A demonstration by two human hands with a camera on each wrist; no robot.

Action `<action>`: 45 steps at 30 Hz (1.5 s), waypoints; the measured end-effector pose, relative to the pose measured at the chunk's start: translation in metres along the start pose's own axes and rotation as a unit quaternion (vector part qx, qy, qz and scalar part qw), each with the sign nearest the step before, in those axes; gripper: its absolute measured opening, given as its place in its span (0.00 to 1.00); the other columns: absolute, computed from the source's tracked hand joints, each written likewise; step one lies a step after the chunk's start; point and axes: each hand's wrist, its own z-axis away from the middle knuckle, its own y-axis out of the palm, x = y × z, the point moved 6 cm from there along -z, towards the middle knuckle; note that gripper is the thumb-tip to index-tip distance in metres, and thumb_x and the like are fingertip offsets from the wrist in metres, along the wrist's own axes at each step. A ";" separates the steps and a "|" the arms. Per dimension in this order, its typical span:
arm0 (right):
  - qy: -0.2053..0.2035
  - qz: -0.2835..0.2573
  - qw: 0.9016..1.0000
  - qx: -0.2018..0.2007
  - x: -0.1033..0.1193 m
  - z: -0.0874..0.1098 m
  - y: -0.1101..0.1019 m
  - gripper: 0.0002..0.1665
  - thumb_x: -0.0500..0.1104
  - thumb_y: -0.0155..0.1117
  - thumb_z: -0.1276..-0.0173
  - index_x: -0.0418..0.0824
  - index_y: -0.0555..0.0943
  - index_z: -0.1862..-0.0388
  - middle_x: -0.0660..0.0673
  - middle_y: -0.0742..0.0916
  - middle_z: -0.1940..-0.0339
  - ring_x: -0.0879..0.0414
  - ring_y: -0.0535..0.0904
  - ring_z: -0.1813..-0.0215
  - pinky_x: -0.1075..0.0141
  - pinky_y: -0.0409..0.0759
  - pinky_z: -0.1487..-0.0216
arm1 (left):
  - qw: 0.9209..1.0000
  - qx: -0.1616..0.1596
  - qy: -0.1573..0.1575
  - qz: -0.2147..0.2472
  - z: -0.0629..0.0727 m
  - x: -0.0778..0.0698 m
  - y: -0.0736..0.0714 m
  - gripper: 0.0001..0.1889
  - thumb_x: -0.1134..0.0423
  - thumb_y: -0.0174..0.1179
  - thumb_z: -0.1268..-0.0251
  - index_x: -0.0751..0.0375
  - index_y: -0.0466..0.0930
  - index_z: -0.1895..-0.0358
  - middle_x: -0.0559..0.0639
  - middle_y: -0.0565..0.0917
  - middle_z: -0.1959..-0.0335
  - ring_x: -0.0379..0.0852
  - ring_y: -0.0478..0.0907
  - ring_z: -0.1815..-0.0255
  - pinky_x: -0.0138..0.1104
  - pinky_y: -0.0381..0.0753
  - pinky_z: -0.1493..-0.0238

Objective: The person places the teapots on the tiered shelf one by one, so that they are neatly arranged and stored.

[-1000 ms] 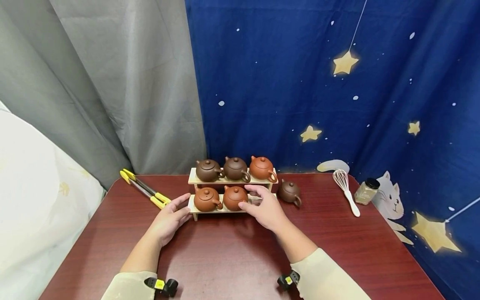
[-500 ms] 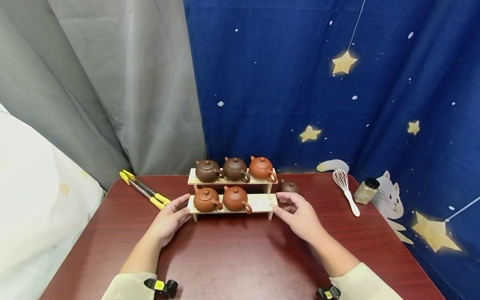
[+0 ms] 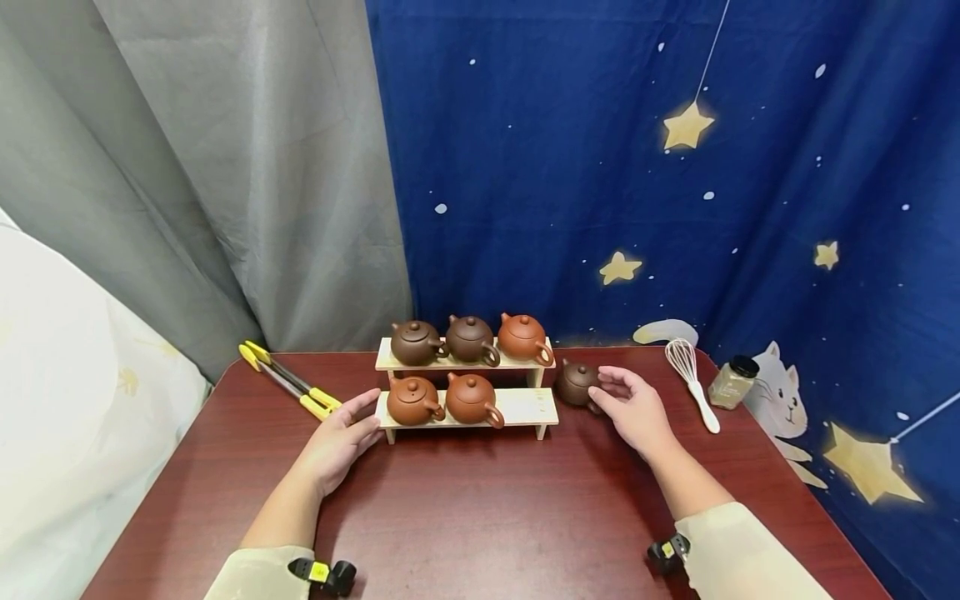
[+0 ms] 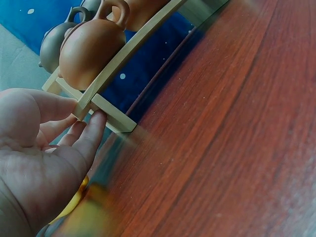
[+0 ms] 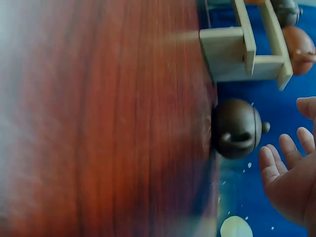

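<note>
My left hand point(image 3: 345, 442) pinches the left end of a two-tier pale wooden rack point(image 3: 528, 407), thumb above and fingers below in the left wrist view. Two orange-brown teapots point(image 3: 471, 398) sit on the lower tier, with bare board to their right. The upper tier bears two dark brown teapots point(image 3: 416, 342) and one orange-brown teapot point(image 3: 523, 335). Right of the rack, another dark brown teapot point(image 3: 576, 384) stands upright on the table. Beside its handle is my right hand point(image 3: 633, 410), thumb and fingers spread; the right wrist view shows them apart from the teapot point(image 5: 236, 126).
Yellow-and-black tongs point(image 3: 288, 379) lie on the left of the reddish table point(image 3: 480, 508). To the right are a white-handled whisk point(image 3: 697, 392) and a black-lidded jar point(image 3: 733, 383). Grey and blue curtains point(image 3: 525, 167) hang right behind the table.
My right hand has moved right, from the lower tier's teapot past the rack's end to the dark brown teapot on the table. The left hand has stayed at the rack's left end.
</note>
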 end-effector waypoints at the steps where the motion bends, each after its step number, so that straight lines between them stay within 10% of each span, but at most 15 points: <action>1: 0.004 0.005 1.000 -0.001 -0.003 -0.003 0.000 0.30 0.45 0.74 0.26 0.34 0.80 0.30 0.32 0.86 0.33 0.39 0.84 0.32 0.87 0.76 0.47 | 1.000 0.000 0.000 -0.001 0.000 0.000 0.000 0.34 0.71 0.47 0.15 0.61 0.48 0.12 0.62 0.55 0.14 0.29 0.80 0.40 0.25 0.81 0.36; 12: 0.067 0.045 0.996 0.030 -0.030 -0.027 0.010 0.47 0.54 0.77 0.30 0.40 0.69 0.19 0.34 0.76 0.21 0.37 0.73 0.21 0.43 0.74 0.22 | 1.000 0.001 0.000 -0.009 -0.001 -0.002 0.000 0.35 0.71 0.48 0.15 0.61 0.47 0.12 0.61 0.55 0.13 0.28 0.79 0.39 0.25 0.80 0.36; 45: 0.071 0.056 0.994 0.055 -0.024 -0.023 0.021 0.50 0.51 0.81 0.35 0.41 0.69 0.18 0.36 0.80 0.24 0.42 0.79 0.26 0.50 0.78 0.27 | 1.000 0.004 0.003 -0.008 -0.001 0.000 -0.001 0.34 0.71 0.48 0.15 0.62 0.48 0.12 0.62 0.55 0.13 0.29 0.79 0.39 0.24 0.81 0.38</action>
